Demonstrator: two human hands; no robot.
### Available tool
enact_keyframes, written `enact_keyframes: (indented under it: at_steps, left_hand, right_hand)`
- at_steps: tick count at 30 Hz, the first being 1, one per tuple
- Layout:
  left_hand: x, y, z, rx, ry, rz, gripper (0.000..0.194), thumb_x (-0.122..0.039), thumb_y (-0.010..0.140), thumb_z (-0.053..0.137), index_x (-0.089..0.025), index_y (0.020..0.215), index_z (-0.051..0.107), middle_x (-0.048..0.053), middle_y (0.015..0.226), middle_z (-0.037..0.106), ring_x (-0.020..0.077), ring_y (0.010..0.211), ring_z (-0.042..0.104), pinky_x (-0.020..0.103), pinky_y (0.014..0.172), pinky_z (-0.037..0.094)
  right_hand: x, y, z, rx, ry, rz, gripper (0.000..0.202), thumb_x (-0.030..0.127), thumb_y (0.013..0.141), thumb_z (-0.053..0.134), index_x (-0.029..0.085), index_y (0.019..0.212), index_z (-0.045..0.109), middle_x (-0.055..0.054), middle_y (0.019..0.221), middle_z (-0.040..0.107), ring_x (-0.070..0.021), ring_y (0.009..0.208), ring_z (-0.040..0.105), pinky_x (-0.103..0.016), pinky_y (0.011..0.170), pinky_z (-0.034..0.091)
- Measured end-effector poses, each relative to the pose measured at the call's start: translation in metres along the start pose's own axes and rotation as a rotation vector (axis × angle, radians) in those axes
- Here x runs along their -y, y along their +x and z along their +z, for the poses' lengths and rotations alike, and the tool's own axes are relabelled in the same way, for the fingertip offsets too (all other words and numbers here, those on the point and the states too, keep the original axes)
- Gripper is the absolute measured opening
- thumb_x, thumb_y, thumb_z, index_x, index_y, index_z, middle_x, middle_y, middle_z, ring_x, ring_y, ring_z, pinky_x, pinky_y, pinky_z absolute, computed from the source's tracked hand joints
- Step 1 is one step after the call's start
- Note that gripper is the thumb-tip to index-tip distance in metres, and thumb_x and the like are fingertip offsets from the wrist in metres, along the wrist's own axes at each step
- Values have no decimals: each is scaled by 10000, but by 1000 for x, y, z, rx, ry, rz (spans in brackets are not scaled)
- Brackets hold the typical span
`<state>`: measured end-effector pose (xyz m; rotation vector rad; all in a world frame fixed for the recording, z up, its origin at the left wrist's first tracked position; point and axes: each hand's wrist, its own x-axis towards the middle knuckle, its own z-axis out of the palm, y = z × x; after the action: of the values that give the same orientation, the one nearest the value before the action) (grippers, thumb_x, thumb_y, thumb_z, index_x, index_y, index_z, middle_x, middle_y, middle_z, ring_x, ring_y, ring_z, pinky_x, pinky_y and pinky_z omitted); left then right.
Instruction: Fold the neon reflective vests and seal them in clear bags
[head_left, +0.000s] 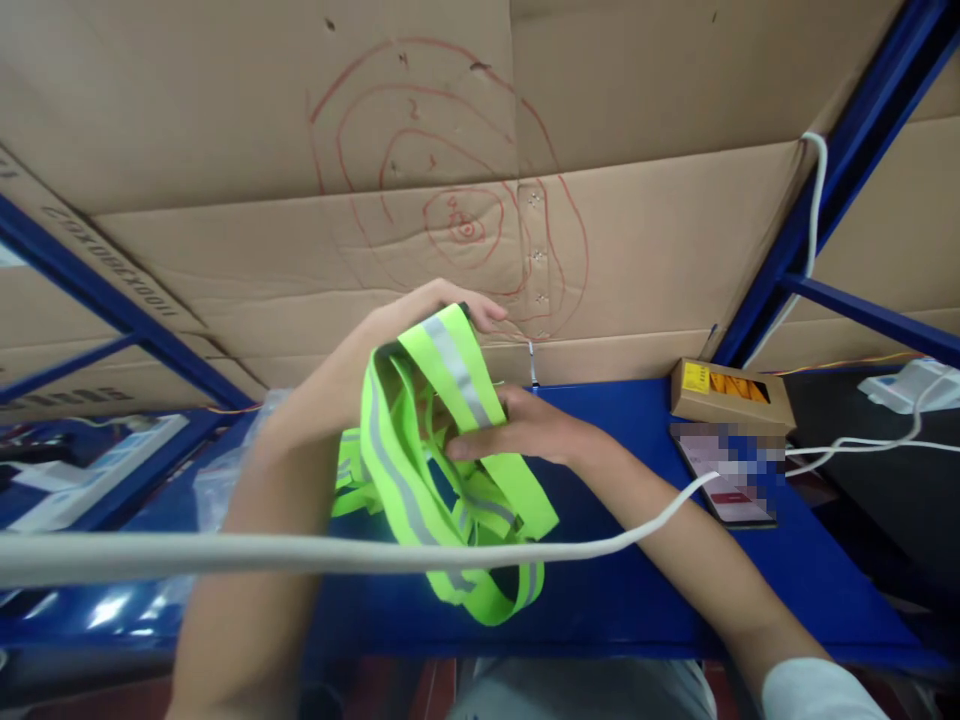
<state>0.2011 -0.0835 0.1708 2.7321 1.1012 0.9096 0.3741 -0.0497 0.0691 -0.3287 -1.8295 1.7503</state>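
Note:
A neon yellow-green reflective vest (409,490), made of straps with silver stripes, hangs bunched in looped folds above the blue table. My left hand (454,295) is at the top of the loops, bent over with its fingertips pointing right. The straps hide most of its palm, and a small black piece shows beside its fingers. Lower and to the right, my right hand (517,425) is closed round a strap, its thumb lying across the front. More green straps (352,470) show behind my left forearm.
A white cable (337,553) runs across the view in front of my forearms. On the blue table (600,590), a phone (724,490) lies below a small cardboard box (731,395). Clear plastic (217,490) and a power strip (101,475) are at left. Cardboard (637,240) stands behind.

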Motion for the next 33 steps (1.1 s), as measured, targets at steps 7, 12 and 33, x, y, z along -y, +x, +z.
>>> enact_keyframes:
  at_steps: [7, 12, 33]
  left_hand:
    - [18, -1, -7, 95, -50, 68, 344, -277, 919, 572, -178, 1249, 585, 47, 1357, 645, 218, 1264, 610, 344, 1093, 503]
    - [32, 0, -9, 34, 263, -33, 407, -309, 890, 508, -116, 1218, 650, 119, 1262, 693, 269, 1178, 655, 418, 1032, 513]
    - [84, -7, 15, 133, 339, -133, 691, -34, 637, 418, -191, 1290, 576, 102, 1265, 610, 260, 1216, 588, 416, 1056, 491]
  right_hand:
    - [-10, 10, 17, -141, 63, 49, 393, 438, 716, 875, 206, 1015, 772, -26, 1016, 766, -232, 994, 703, -369, 935, 540]
    - [-13, 9, 4, -189, 67, 94, 469, 596, 790, 792, 206, 1049, 760, -51, 1050, 766, -244, 999, 703, -368, 913, 546]
    - [-17, 9, -21, -258, -159, 126, 353, 453, 962, 588, 127, 983, 722, -36, 870, 717, -155, 741, 618, -236, 622, 437]
